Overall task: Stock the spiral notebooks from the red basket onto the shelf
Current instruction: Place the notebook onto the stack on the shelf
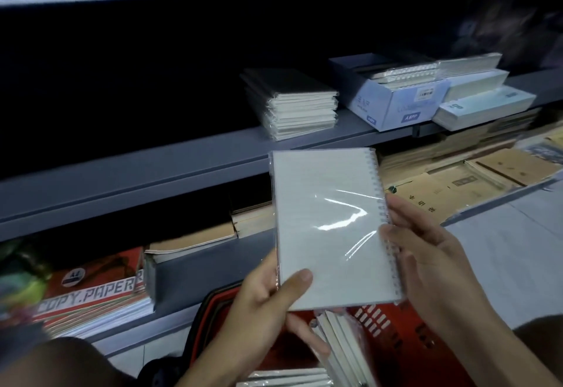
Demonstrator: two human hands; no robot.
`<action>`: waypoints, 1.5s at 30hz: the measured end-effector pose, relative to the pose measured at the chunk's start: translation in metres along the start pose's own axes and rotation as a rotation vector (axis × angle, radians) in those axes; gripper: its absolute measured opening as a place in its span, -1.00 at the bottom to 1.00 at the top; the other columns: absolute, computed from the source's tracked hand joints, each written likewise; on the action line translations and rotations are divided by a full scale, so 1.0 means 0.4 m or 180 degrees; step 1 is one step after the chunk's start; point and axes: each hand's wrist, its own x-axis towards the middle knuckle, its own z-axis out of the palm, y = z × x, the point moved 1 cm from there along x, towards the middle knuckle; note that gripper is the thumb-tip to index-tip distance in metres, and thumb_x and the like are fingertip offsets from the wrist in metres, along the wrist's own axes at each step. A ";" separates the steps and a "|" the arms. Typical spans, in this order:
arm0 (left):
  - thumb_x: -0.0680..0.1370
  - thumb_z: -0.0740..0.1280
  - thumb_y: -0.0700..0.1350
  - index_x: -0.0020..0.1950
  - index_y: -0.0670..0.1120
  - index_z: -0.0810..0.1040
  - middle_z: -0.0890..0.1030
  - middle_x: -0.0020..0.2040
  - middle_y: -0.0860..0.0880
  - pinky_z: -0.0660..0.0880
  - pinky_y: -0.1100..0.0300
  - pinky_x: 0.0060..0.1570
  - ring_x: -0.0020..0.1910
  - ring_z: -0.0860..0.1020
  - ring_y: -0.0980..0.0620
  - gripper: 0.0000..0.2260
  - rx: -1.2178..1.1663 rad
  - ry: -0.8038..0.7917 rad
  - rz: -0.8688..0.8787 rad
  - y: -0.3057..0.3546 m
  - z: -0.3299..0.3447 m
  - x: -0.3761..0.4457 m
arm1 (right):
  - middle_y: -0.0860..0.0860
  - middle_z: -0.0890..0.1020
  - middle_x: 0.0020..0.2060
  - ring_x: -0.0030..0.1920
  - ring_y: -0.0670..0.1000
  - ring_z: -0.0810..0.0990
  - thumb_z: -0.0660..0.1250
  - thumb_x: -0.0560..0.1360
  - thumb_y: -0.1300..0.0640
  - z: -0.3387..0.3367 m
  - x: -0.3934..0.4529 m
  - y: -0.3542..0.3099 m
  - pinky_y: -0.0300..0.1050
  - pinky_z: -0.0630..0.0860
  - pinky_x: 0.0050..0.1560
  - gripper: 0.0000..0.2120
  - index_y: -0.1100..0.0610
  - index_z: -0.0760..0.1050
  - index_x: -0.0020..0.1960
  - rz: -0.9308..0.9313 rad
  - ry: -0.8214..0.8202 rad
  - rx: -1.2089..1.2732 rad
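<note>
Left hand, right hand grasp wrapped spiral notebook above red basket.

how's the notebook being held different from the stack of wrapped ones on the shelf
The held notebook is single, gripped by both hands, left hand and right hand, above the red basket; the shelf stack is several piled flat on the shelf. The held notebook shows a pale cover and a side coil; the shelf stack has a dark top cover. Both are in clear plastic wrap.
</note>
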 end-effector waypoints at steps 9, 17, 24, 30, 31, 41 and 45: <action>0.57 0.32 -0.21 0.37 -0.17 0.44 0.67 0.22 -0.10 0.66 -0.07 -0.03 0.15 0.67 -0.17 -0.63 -0.0007 0.0350 0.0343 0.025 0.004 0.068 | 0.14 0.71 0.10 -0.30 0.29 0.61 0.35 0.48 0.17 -0.016 -0.016 0.003 -0.01 0.63 -0.29 -0.62 0.07 0.57 0.29 -0.0082 -0.0356 -0.0759; 0.46 0.41 -0.33 0.42 0.03 0.43 0.67 0.22 0.02 0.66 0.01 -0.04 0.05 0.70 -0.18 -0.43 -0.0022 0.1071 0.0775 0.011 0.010 0.074 | 0.01 0.73 0.08 -0.17 0.24 0.75 0.41 0.44 0.06 -0.004 0.021 0.026 0.21 0.64 0.07 -0.52 0.00 0.53 0.37 -0.0451 0.0049 -0.0867; 0.49 0.43 -0.30 0.26 0.10 0.51 0.73 0.04 0.10 0.62 0.25 -0.12 -0.17 0.74 -0.10 -0.56 0.0362 0.1438 0.1344 0.138 0.013 0.239 | 0.09 0.72 0.09 -0.22 0.07 0.73 0.38 0.55 0.21 0.082 0.214 -0.058 -0.13 0.67 -0.18 -0.74 0.14 0.60 0.23 -0.0693 0.0003 -0.0494; 0.55 0.41 -0.28 0.28 -0.01 0.56 0.73 0.03 0.04 0.65 0.16 0.02 -0.13 0.74 -0.02 -0.67 0.0456 0.1719 0.1563 0.267 -0.035 0.441 | 0.17 0.62 0.18 -0.12 -0.02 0.73 0.35 0.59 0.24 0.206 0.464 -0.154 -0.23 0.65 -0.16 -0.68 0.29 0.48 0.31 -0.0631 -0.0181 -0.0278; 0.56 0.41 -0.26 0.30 -0.05 0.55 0.73 -0.04 0.07 0.64 0.17 0.02 -0.13 0.74 -0.02 -0.67 0.0520 0.1813 0.1537 0.285 -0.045 0.471 | 0.17 0.63 0.15 -0.15 -0.02 0.74 0.35 0.59 0.24 0.223 0.499 -0.163 -0.25 0.64 -0.15 -0.70 0.31 0.49 0.29 -0.0557 -0.0261 -0.0320; 0.49 0.52 -0.07 0.43 -0.14 0.45 0.64 0.06 -0.06 0.65 0.11 0.02 -0.09 0.71 0.05 -0.44 0.1386 0.2364 0.1491 0.299 -0.110 0.572 | 0.18 0.64 0.05 -0.12 0.10 0.73 0.48 0.49 0.20 0.207 0.621 -0.129 -0.14 0.66 -0.08 -0.54 0.33 0.43 0.31 -0.0479 -0.0312 -0.0355; 0.49 0.52 -0.10 0.34 -0.14 0.55 0.60 0.06 -0.06 0.62 0.33 -0.19 -0.28 0.67 0.17 -0.56 0.1705 0.2419 0.1588 0.277 -0.116 0.583 | 0.17 0.62 -0.14 -0.34 0.04 0.62 0.45 0.51 0.22 0.198 0.611 -0.118 -0.15 0.62 -0.32 -0.70 0.24 0.54 0.22 -0.0955 -0.0148 -0.0894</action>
